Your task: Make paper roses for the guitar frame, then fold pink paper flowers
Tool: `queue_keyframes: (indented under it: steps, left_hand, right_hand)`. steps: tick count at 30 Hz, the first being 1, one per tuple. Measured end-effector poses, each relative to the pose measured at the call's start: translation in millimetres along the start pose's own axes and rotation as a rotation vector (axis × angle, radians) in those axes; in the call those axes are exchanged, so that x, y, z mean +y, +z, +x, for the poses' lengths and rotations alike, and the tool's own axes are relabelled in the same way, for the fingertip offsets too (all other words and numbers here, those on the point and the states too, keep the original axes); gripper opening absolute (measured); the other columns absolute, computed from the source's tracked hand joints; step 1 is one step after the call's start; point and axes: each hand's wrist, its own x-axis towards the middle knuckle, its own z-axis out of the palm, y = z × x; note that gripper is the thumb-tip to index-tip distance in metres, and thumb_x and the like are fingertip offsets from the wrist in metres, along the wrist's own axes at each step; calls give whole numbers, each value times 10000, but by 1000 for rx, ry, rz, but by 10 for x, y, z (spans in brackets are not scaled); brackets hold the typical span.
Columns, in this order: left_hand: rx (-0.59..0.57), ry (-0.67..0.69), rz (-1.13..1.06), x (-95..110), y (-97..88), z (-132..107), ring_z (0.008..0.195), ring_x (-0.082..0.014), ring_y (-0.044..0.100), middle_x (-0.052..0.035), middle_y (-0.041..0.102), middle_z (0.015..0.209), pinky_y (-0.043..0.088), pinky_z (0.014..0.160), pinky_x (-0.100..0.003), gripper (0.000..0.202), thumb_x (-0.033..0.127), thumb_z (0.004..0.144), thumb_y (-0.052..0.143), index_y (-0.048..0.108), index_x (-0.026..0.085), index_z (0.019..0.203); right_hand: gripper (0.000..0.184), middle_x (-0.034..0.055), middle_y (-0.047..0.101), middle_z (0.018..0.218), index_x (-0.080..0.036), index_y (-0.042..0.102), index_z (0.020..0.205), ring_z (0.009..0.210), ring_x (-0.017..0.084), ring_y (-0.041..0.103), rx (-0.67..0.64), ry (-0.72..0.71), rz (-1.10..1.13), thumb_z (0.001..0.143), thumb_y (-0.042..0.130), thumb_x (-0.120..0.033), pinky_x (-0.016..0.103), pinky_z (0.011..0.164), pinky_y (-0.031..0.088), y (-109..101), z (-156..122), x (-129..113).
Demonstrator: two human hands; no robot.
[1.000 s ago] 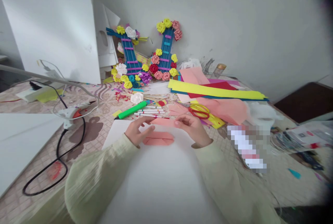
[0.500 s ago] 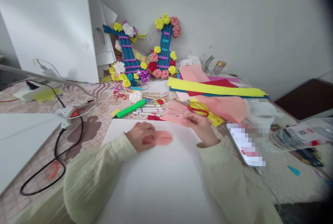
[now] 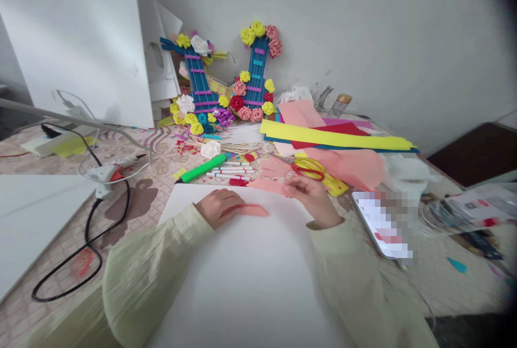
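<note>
Left hand: fingers bent over the left end of a folded salmon paper piece, gripping it.
Folded salmon paper piece (image 3: 256,209): a narrow, matte strip with a slanted right tip, low on the white board, beneath and beside the left hand (image 3: 218,208).
Right hand (image 3: 312,200): thumb and fingers pinched on the right end of a second salmon piece (image 3: 266,186), which lies over the board's far edge.
White board (image 3: 250,272): smooth, pale, flat between the two sleeves.
Tools beyond: a glossy green stick (image 3: 204,168), slim white markers (image 3: 230,172), scissors (image 3: 310,169) with looped red and yellow handles.
Paper stock: a long yellow strip (image 3: 335,136) with a wavy right end, rumpled salmon sheets (image 3: 349,164).
Crafted forms: two blue shapes (image 3: 255,68) with purple bars and thin strings, edged in crinkled paper roses.
Changed: half a second ago the left-hand piece lay wider, with both edges tapered — now it is doubled into a strip.
Unchanged: the right hand's pinch — same paper, same spot.
</note>
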Motion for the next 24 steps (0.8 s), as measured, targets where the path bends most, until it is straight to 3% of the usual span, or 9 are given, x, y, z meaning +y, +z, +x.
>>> queue_keyframes:
  steps: [9, 14, 19, 24]
  left_hand:
    - [45, -66, 64, 67, 25, 30, 797, -194, 544, -100, 607, 875, 429, 743, -324, 262, 252, 815, 367, 617, 180, 842]
    - [15, -285, -43, 111, 10, 30, 759, -214, 545, -114, 601, 820, 424, 729, -356, 218, 241, 721, 469, 628, 148, 838]
    - [-6, -381, -134, 119, -18, 39, 600, -183, 523, -55, 591, 623, 423, 594, -307, 129, 240, 620, 547, 621, 153, 680]
    - [15, -458, -245, 176, -60, 56, 588, -146, 511, -32, 585, 645, 408, 544, -247, 98, 246, 587, 563, 593, 161, 625]
  right_hand:
    - [195, 23, 611, 711, -154, 599, 720, 628, 136, 560, -25, -6, -4, 640, 662, -320, 266, 590, 470, 20, -2, 13]
    - [171, 14, 605, 714, -160, 597, 741, 626, 125, 553, -60, -9, 9, 670, 643, -308, 247, 576, 454, 27, -18, 24]
    - [130, 7, 591, 715, -171, 588, 768, 634, 121, 544, -172, -68, -31, 715, 609, -288, 242, 588, 439, 44, -62, -38]
    - [76, 23, 610, 758, -174, 602, 764, 714, 145, 554, -343, -203, -123, 729, 588, -239, 266, 669, 438, 125, -133, -109]
